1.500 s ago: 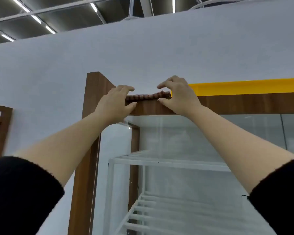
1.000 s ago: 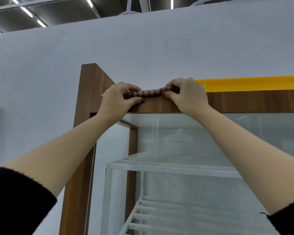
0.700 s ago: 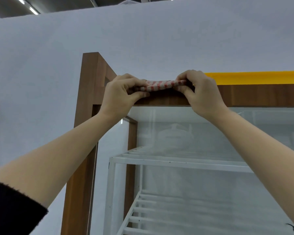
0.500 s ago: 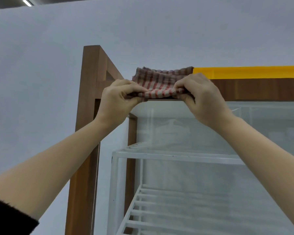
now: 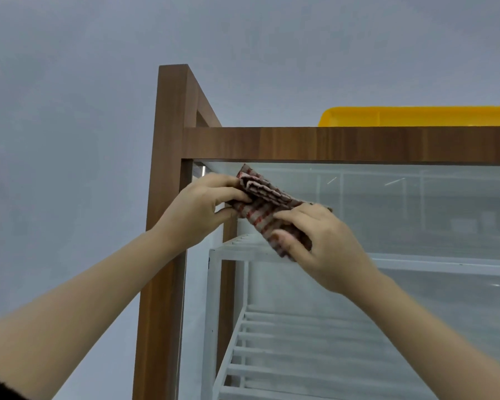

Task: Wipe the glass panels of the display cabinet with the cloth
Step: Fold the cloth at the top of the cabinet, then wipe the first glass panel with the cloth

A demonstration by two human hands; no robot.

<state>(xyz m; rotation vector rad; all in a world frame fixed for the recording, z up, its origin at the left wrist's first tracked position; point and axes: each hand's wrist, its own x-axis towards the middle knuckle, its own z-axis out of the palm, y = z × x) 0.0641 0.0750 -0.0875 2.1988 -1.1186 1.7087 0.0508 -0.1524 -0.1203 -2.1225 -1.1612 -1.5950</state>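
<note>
A folded checked cloth (image 5: 264, 209) is held between both hands in front of the glass panel (image 5: 401, 215) of the display cabinet (image 5: 329, 144), just below the wooden top rail. The cloth's upper left end is pinched by the left hand (image 5: 199, 210), thumb underneath and fingers curled over the top. Its lower right end is gripped by the right hand (image 5: 324, 243), thumb pressed on the near face and fingers wrapped behind. The cloth runs diagonally from upper left to lower right between the hands. Whether it is touching the glass cannot be told. White slatted shelves (image 5: 286, 342) are seen behind the glass. A yellow tray (image 5: 416, 116) is seen on top of the cabinet, to the right. A grey wall (image 5: 70, 140) is seen behind.
</note>
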